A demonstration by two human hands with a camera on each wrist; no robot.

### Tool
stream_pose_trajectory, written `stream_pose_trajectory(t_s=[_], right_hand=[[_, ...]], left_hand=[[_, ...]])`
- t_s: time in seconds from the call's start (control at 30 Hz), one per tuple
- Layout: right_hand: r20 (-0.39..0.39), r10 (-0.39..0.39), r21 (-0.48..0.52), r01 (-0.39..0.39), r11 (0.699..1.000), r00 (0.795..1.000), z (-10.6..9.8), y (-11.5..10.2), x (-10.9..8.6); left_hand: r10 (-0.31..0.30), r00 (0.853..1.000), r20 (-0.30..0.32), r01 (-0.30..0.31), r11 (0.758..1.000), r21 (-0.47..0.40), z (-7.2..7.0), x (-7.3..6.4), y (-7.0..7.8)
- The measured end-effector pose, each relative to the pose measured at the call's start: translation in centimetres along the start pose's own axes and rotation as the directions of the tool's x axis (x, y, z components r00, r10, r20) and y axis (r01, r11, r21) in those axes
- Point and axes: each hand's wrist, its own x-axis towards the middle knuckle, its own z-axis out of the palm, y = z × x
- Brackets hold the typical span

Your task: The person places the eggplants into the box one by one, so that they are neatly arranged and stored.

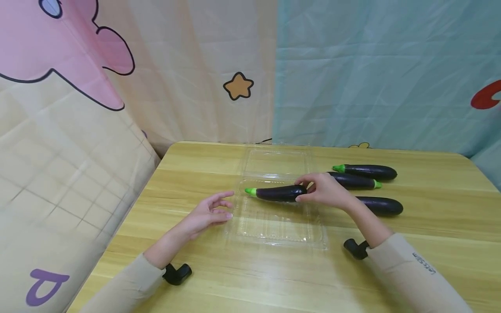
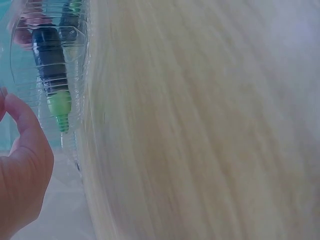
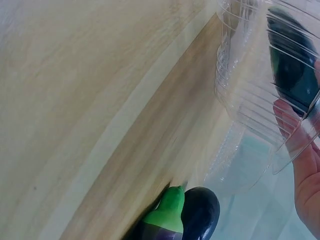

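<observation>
A clear plastic clamshell box (image 1: 274, 228) lies opened on the wooden table, its lid (image 1: 275, 161) laid back toward the curtain. Over the rear of its base, a dark purple eggplant (image 1: 275, 194) lies crosswise, green stem pointing left. My right hand (image 1: 326, 191) pinches its rounded right end between thumb and fingers; the right wrist view shows that eggplant (image 3: 292, 60) through the ribbed plastic wall. Beside the box's left edge, my left hand (image 1: 207, 215) holds nothing, its fingers loosely extended toward the box. The green stem end (image 2: 60, 105) appears through the plastic in the left wrist view.
To the right of the box lie three more eggplants: one at the back (image 1: 372, 171), a middle one (image 1: 352, 180) partly behind my right hand, and a front one (image 1: 381, 206) partly covered by my forearm. Printed curtains (image 1: 352, 87) hang behind the table.
</observation>
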Motion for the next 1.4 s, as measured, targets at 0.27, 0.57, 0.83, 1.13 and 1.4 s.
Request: stream_pose_trajectory(t_s=[0.27, 0.57, 0.83, 1.13, 1.4], right_hand=[[-0.011, 0.002, -0.049, -0.002, 0.999, 1.0, 0.3, 0.0, 0.0], [-0.011, -0.064, -0.188, 0.061, 0.98, 0.998, 0.8, -0.4, 0.1], [0.0, -0.046, -0.284, 0.044, 0.958, 0.999, 1.4, -0.8, 0.3], [0.006, -0.062, -0.33, 0.061, 0.942, 0.998, 1.9, -0.8, 0.4], [-0.016, -0.08, -0.302, 0.072, 0.951, 0.997, 1.8, -1.1, 0.2]], left_hand=[[0.006, 1.0, 0.003, -0.006, 1.0, -0.005, -0.1, 0.0, -0.1], [0.009, 1.0, 0.001, -0.009, 1.0, -0.014, -0.2, 0.2, -0.1], [0.008, 1.0, 0.0, -0.008, 1.0, -0.006, -0.1, 0.0, 0.1], [0.006, 1.0, -0.003, -0.006, 1.0, -0.012, -0.1, 0.1, 0.0], [0.013, 1.0, -0.006, -0.013, 1.0, -0.007, -0.1, 0.1, 0.0]])
